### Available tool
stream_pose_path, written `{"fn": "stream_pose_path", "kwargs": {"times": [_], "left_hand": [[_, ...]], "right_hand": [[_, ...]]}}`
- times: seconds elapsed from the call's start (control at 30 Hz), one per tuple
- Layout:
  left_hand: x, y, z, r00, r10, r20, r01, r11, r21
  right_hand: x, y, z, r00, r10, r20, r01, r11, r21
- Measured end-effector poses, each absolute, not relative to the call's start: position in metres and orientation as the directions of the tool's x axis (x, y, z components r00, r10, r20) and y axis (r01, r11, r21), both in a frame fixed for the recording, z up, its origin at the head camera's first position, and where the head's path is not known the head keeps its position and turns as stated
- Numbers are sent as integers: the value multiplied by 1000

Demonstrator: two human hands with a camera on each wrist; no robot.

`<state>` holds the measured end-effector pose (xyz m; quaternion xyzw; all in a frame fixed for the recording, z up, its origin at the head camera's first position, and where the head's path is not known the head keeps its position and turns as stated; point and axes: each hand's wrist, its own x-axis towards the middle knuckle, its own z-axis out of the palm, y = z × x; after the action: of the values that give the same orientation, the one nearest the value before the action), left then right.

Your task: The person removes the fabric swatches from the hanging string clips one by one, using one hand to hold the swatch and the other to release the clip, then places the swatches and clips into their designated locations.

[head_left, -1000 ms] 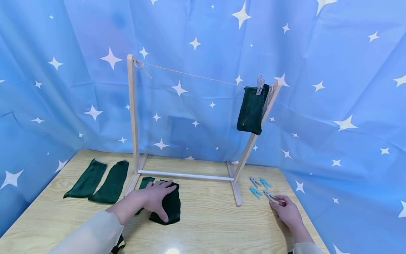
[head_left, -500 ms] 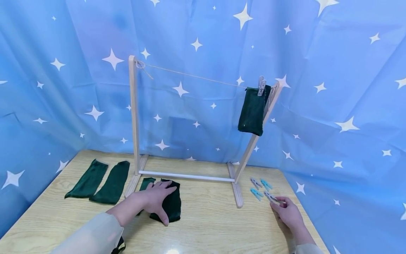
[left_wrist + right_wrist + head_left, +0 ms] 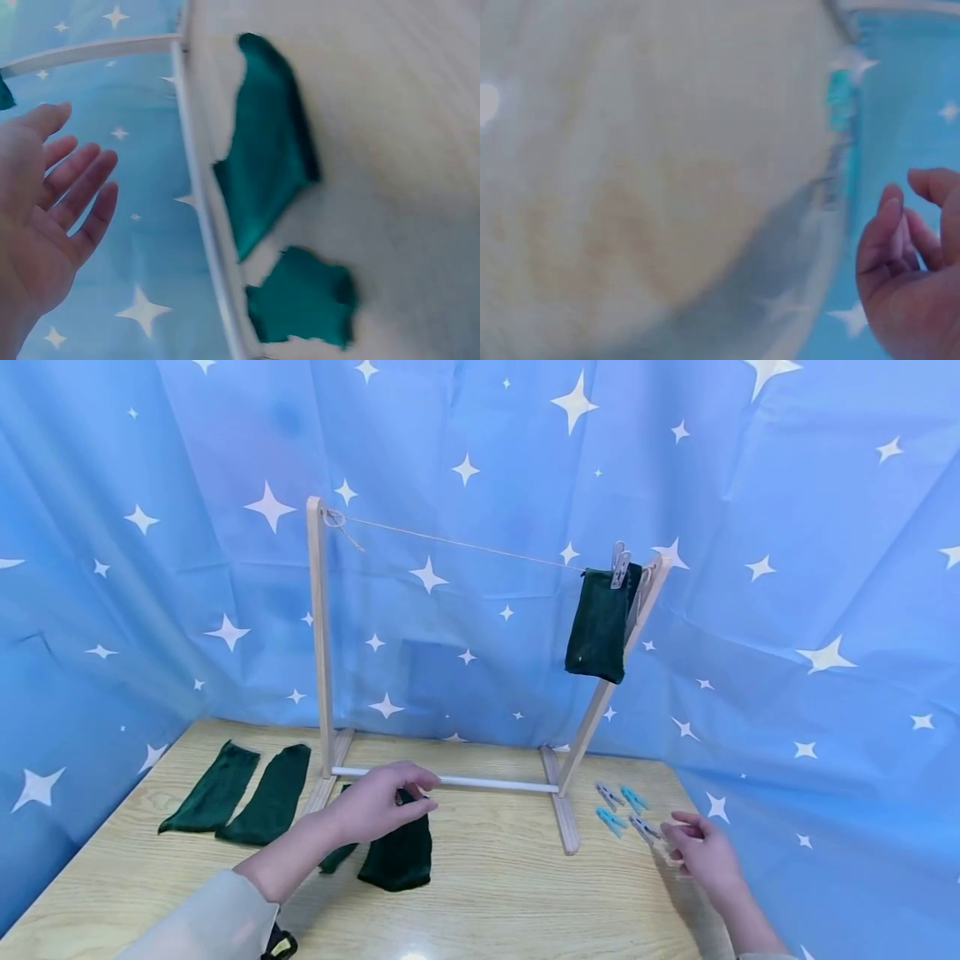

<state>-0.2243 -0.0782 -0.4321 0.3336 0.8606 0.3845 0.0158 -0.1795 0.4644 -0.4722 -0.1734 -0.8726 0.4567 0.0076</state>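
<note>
My left hand (image 3: pixel 378 802) hovers over two dark green cloth pieces on the table and partly covers them in the head view. Its fingers are loosely bent around nothing. The nearer cloth (image 3: pixel 397 857) shows below my palm, and a narrower green cloth (image 3: pixel 339 857) peeks out left of it. Just right of a small group of clothespins is my right hand (image 3: pixel 705 852), bare, with relaxed curled fingers. A grey clothespin (image 3: pixel 643 829) lies closest to its fingertips. Beside it are a blue clothespin (image 3: pixel 611 821), another grey clothespin (image 3: pixel 609 796) and a second blue clothespin (image 3: pixel 633 797).
A wooden frame (image 3: pixel 318 635) with a string (image 3: pixel 450 537) stands at the back of the table (image 3: pixel 495 893). From the string's right end hangs a green cloth (image 3: pixel 597 627), held by a grey clothespin (image 3: pixel 619 568). Two more green cloths (image 3: pixel 266 797) lie at the left.
My left hand has lifted off the green cloth. My right hand has let go of the grey clothespin, which stays on the table, and has drawn back to the right.
</note>
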Motion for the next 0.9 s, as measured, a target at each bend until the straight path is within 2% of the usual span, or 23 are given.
{"fn": "stream_pose_path", "kwargs": {"times": [0.27, 0.6, 0.73, 0.9], "left_hand": [[-224, -61, -401, -727, 616, 304, 631, 424, 650], [-236, -31, -361, -678, 635, 372, 679, 346, 647], [-242, -16, -342, -680, 613, 403, 681, 323, 658], [-253, 5, -318, -711, 560, 425, 656, 311, 688]], "right_hand": [[-177, 438, -393, -962, 249, 115, 66, 618, -783], [-185, 402, -299, -950, 161, 266, -87, 684, -724], [-192, 388, -270, -937, 133, 324, -144, 697, -703], [-201, 373, -233, -912, 114, 393, -210, 695, -688]]}}
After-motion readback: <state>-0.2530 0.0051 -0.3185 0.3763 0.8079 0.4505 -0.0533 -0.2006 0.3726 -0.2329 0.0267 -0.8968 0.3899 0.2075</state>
